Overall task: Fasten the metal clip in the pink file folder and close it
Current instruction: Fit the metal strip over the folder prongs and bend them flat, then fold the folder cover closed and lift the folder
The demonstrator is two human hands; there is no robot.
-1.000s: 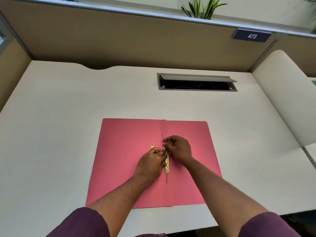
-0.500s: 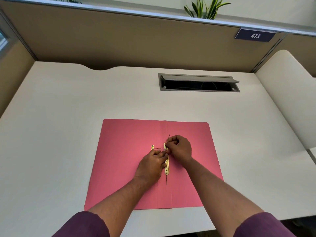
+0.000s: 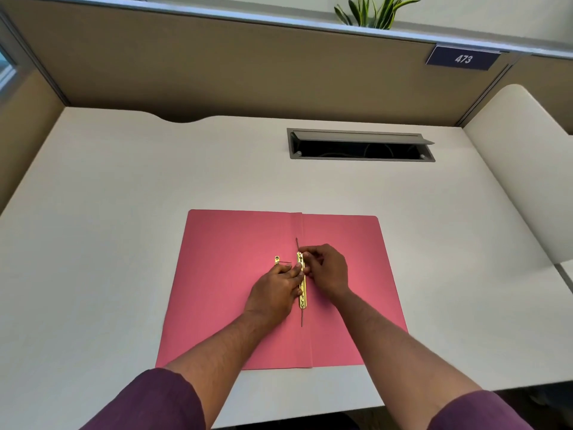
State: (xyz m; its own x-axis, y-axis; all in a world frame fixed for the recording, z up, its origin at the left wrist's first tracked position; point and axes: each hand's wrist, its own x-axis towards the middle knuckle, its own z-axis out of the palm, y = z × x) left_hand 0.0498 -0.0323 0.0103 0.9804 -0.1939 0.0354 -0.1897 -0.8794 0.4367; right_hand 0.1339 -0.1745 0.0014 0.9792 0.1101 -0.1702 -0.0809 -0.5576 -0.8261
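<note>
The pink file folder point(image 3: 229, 274) lies open flat on the white desk point(image 3: 124, 212). A gold metal clip bar point(image 3: 302, 297) runs along the folder's centre crease, with thin dark prongs sticking out above and below it. A second small gold piece point(image 3: 277, 259) lies just left of the crease, mostly hidden by my left hand. My left hand point(image 3: 276, 290) presses its fingertips on the bar's upper part. My right hand point(image 3: 327, 270) pinches the bar's top end with thumb and forefinger.
An open grey cable hatch point(image 3: 361, 145) is set in the desk behind the folder. Brown partition walls point(image 3: 248, 72) enclose the back and left. A rounded white divider point(image 3: 527, 169) stands at the right. A plant point(image 3: 372, 12) and a sign reading 473 point(image 3: 463, 58) sit above.
The upper prong has gone from leaning right to lying nearly in line with the crease. Both hands stay on the clip bar's top end.
</note>
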